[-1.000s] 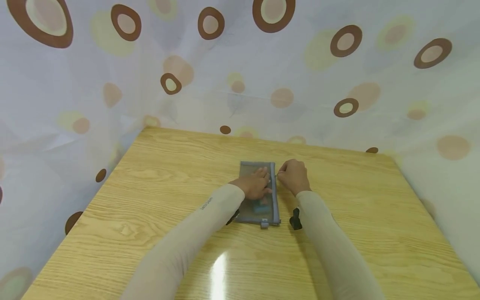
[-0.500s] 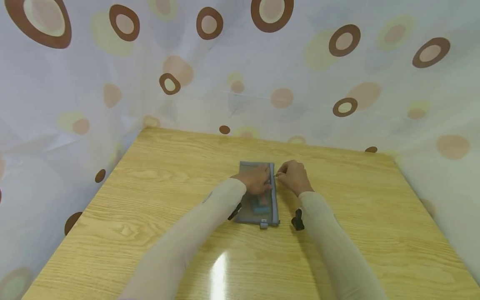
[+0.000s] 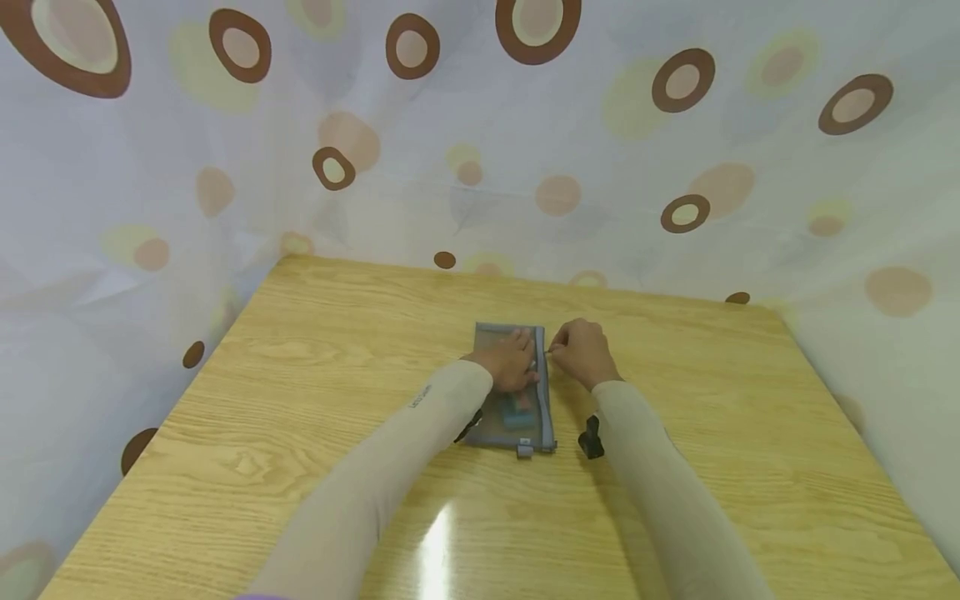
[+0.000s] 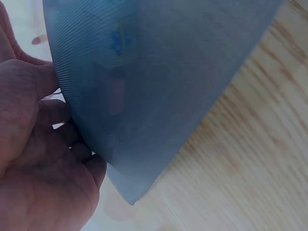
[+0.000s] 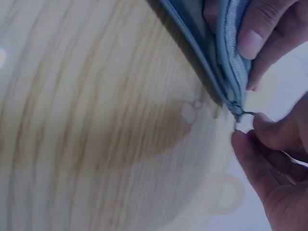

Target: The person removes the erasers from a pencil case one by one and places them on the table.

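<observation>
A grey-blue mesh zip pouch (image 3: 487, 429) lies on the wooden table with its zipper band along the right side. Through the mesh shows a light-blue and pink item (image 3: 517, 411). My left hand (image 3: 508, 362) lies across the pouch's upper part. In the right wrist view its thumb and fingers (image 5: 251, 44) pinch the zipper band. Just off the pouch's right edge, my right hand (image 3: 587, 350) pinches the small zipper pull (image 5: 248, 113) between thumb and forefinger. The left wrist view shows the mesh bowed up beside the curled fingers (image 4: 60, 113).
A light wood-grain table (image 3: 360, 333) reaches round the pouch on every side. Behind and beside it hangs a white sheet (image 3: 420, 200) printed with brown and beige ovals. A small fabric tab (image 3: 524, 452) sticks out from the pouch's near edge.
My left hand has shifted slightly on the pouch. My right hand keeps its pinch beside the zipper band, and the head view has turned a little.
</observation>
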`<state>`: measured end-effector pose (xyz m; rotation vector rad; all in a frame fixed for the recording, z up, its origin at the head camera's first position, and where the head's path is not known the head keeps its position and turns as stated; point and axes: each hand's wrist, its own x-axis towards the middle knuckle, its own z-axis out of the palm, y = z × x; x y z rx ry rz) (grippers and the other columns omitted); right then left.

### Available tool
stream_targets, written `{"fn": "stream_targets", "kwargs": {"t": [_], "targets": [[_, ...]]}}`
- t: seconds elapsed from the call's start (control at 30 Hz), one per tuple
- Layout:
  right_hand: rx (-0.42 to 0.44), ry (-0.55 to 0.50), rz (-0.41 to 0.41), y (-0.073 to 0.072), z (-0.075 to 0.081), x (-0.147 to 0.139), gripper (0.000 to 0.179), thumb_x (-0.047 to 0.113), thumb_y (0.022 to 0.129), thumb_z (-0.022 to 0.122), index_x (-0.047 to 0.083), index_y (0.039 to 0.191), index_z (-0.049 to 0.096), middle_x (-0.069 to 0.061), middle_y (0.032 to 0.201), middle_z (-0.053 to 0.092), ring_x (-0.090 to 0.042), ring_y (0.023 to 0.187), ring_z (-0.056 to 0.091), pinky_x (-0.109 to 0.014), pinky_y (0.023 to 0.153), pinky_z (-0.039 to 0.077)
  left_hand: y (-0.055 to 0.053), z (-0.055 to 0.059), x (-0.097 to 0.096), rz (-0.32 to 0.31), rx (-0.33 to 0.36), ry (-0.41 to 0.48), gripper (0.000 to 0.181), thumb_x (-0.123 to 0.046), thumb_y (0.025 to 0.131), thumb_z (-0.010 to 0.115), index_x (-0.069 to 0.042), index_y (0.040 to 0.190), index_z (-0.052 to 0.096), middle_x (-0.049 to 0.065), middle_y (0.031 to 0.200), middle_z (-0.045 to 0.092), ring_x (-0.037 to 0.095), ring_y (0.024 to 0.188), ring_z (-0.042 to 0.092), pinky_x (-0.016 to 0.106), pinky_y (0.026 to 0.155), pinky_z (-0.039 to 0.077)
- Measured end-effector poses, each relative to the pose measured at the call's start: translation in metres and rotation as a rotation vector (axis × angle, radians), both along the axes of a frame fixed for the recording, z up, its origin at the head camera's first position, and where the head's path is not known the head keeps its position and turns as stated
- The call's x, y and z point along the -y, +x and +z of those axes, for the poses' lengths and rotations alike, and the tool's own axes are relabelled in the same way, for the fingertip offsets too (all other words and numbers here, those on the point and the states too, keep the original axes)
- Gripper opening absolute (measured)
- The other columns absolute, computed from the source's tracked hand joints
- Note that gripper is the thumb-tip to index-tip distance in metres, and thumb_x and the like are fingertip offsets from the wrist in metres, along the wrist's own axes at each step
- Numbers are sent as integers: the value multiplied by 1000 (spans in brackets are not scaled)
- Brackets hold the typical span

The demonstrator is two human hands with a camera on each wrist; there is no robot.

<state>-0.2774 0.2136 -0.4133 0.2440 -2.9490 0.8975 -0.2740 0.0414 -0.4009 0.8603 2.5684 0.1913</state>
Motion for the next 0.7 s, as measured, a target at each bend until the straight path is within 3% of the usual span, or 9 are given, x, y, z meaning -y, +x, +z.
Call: {"fn": "stream_targets", "kwargs": {"t": [0.13, 0.33, 0.53, 0.7], "targets": [[-43, 1, -46, -4, -2, 2, 22, -4, 83, 54, -4, 85, 77, -16, 81, 73, -22, 59, 59, -34, 57, 52, -1, -1, 1, -4, 13, 6, 68, -36, 111, 38, 1, 161, 11, 16, 168, -3, 29, 155, -2, 35, 126, 8], [-97, 12, -98, -6, -4, 2, 20, -2, 82, 57, -4, 86, 77, -18, 85, 74, -28, 68, 64, -44, 66, 59, -1, -1, -2, -10, 16, 10, 69, -36, 111, 39, 1, 161, 11, 16, 168, -4, 29, 155, -2, 35, 126, 8], [-73, 1, -93, -7, -7, 0, 21, -2, 83, 57, -5, 87, 77, -19, 87, 74, -26, 65, 63, -39, 62, 56, 1, 0, -1, -11, 18, -2, 68, -38, 111, 36, 0, 161, 10, 14, 169, -3, 27, 155, -2, 34, 126, 8], [-36, -37, -67, -7, -6, -1, 21, 0, 86, 57, -4, 91, 77, -19, 87, 74, -23, 62, 61, -35, 59, 53, 0, 8, 2, 0, 15, -17, 66, -38, 112, 33, -1, 162, 10, 12, 170, -1, 25, 156, 2, 34, 125, 12]]}}
